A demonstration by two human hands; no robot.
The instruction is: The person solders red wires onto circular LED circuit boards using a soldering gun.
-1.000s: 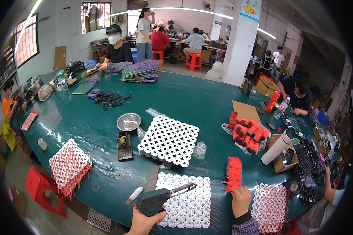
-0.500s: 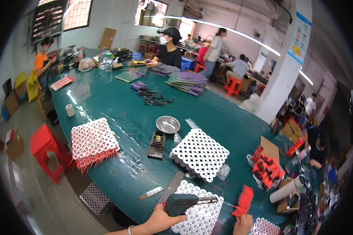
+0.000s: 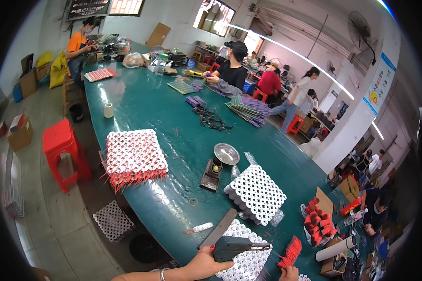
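My left hand is closed around the dark body of a hand tool with two narrow metal prongs, which reach over a white panel of joined rings at the table's near edge. Beside this hand lies a flat grey metal bar. My right hand has its fingers curled at the lower end of a bundle of thin red wires; its fingertips are partly hidden. Part of another ringed panel shows at the lower edge, beside the right hand.
A white ringed stack stands beyond the tool. Farther off are a metal dish and a small black stand. Left sits a ringed stack with red wires, and right a bag of red rolls. A white-handled blade lies nearby.
The whole view has turned, so the table's things stand farther right in the picture. My left hand still grips the tool over the panel; my right hand stays by the red bundle.
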